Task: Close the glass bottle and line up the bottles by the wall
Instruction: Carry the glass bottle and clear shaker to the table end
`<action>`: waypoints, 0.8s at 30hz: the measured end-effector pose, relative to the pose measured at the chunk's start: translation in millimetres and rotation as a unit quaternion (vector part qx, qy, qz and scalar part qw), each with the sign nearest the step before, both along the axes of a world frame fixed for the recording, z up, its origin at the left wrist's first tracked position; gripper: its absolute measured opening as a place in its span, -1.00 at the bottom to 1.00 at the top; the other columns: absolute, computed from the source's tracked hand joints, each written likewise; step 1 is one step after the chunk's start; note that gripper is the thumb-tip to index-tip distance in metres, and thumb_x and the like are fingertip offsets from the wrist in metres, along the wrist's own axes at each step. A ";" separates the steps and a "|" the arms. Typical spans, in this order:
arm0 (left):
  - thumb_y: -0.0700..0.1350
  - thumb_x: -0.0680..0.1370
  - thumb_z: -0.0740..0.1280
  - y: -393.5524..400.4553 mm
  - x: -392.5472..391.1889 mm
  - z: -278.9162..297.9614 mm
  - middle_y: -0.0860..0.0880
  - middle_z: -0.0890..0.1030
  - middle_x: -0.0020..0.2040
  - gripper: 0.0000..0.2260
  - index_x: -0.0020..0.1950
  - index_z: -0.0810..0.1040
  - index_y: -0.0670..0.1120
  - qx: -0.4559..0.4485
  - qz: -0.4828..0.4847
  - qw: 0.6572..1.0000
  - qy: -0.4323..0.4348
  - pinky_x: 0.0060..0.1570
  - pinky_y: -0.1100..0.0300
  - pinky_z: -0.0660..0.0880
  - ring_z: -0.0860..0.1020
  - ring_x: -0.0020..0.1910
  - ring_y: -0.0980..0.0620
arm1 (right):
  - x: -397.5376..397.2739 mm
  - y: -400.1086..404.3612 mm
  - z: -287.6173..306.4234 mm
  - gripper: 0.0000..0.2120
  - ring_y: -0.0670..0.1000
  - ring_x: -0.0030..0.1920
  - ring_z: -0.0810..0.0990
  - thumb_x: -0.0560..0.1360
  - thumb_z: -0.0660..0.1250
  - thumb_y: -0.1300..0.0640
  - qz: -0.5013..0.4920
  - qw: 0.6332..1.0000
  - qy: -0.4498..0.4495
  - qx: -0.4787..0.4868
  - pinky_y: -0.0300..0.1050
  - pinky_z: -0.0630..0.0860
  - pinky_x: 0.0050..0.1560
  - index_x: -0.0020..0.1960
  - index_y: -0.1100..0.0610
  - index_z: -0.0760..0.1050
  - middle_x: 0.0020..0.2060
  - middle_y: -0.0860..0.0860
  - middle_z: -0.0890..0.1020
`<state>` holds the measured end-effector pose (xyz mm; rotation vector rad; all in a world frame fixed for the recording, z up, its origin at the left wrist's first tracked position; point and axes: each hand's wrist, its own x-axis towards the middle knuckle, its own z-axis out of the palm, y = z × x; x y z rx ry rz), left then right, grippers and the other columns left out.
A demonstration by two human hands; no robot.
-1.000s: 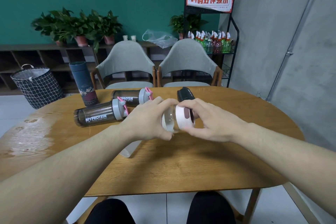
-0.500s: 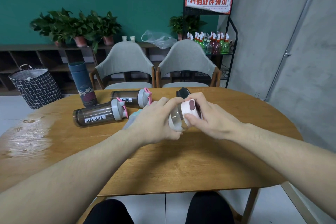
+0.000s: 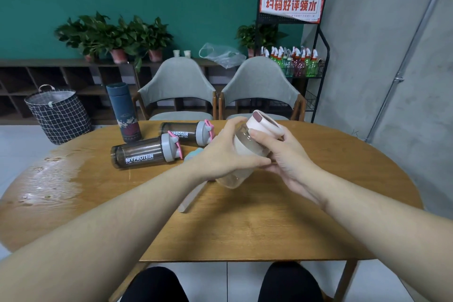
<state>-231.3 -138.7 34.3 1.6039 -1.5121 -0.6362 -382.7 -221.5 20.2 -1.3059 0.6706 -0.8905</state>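
Just right of the frame's center, a person's two bare hands hold a clear glass bottle (image 3: 241, 154) tilted above the wooden counter (image 3: 245, 223), its pale pink lid (image 3: 266, 125) pointing toward the upper right. The left hand (image 3: 225, 152) wraps around the bottle's body from the left, thumb across the lower glass. The right hand (image 3: 284, 154) cups the bottle from the right, one fingertip pressed on the glass just under the lid. The lid sits on the bottle's mouth; whether it is fully tightened cannot be told.

Left of the hands, two dark shaker bottles marked MYPROTEIN lie on their sides on the counter, the nearer shaker (image 3: 147, 153) in front of the farther shaker (image 3: 187, 132), both with grey caps and pink loops. A tall dark blue flask (image 3: 123, 111) stands upright behind them near the counter's far edge. A small teal object (image 3: 192, 154) peeks out just beside the left wrist, mostly hidden. Two grey chairs (image 3: 177, 85) face the counter at center frame, before a green wall.
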 end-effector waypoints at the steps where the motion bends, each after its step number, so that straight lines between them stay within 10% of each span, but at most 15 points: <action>1: 0.17 0.42 0.51 3.3 4.6 6.1 0.16 0.48 0.25 -0.26 0.48 0.18 0.22 0.023 -0.018 0.999 0.027 0.15 0.29 0.48 0.50 0.20 0.22 | 0.1 -3.6 1.3 -0.41 0.08 0.14 0.72 0.34 0.63 -0.02 0.001 1.000 0.008 -0.002 0.24 0.67 0.09 0.31 -0.05 0.52 0.15 0.00 0.73; 6: 0.22 0.54 0.29 -3.5 52.3 7.7 -0.04 0.45 0.42 -0.43 0.51 0.23 0.15 0.066 0.096 0.993 -0.024 0.32 -0.01 0.35 0.43 0.36 -0.06 | -2.7 -14.9 5.7 -0.40 0.06 0.15 0.69 0.30 0.64 -0.07 -0.016 0.997 0.068 -0.031 0.22 0.64 0.16 0.28 -0.12 0.53 0.13 -0.05 0.73; 11: 0.26 0.39 0.47 -17.3 85.1 -24.6 -0.18 0.35 0.49 -0.13 0.56 0.15 0.00 0.229 0.173 0.947 -0.145 0.34 -0.11 0.39 0.39 0.41 -0.19 | -8.1 -19.3 1.5 -0.45 -0.02 0.13 0.66 0.36 0.62 -0.01 -0.018 0.992 0.115 -0.052 0.09 0.62 0.16 0.28 -0.12 0.50 0.13 -0.09 0.68; 24: -0.02 0.39 0.54 -37.8 103.1 -59.0 -0.18 0.37 0.36 -0.04 0.61 -0.01 0.05 0.288 0.177 0.940 -0.051 0.22 -0.06 0.42 0.41 0.28 -0.17 | -15.8 -33.9 -16.6 -0.40 -0.05 0.16 0.67 0.32 0.65 -0.03 -0.008 0.986 0.156 -0.057 -0.10 0.59 -0.03 0.28 -0.15 0.49 0.16 -0.12 0.69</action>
